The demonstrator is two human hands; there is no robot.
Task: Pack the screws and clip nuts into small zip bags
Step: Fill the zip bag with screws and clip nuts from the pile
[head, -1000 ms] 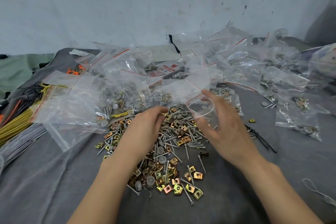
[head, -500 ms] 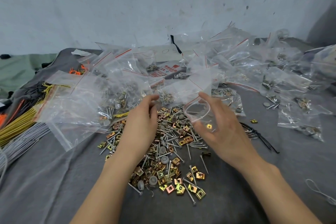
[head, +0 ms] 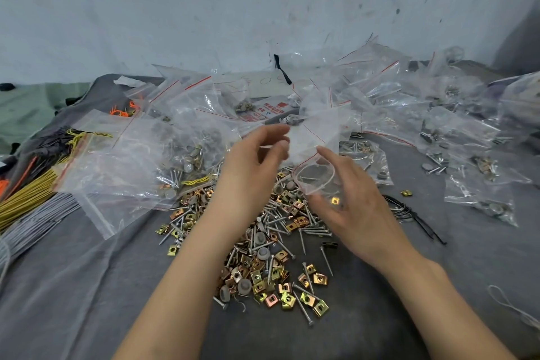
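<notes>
Above, the right hand [head: 356,207] gripped a small clear red-lined zip bag [head: 314,181], thumb on its gaping mouth, fingers curled beneath; the left hand [head: 254,161] hung just beside it, fingers loosely bent, any hold impossible to tell; below lay the heap of silver screws and brass clip nuts [head: 263,245] on grey cloth [head: 87,286].

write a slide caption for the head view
The right hand holds an open zip bag over loose screws and clip nuts
</notes>
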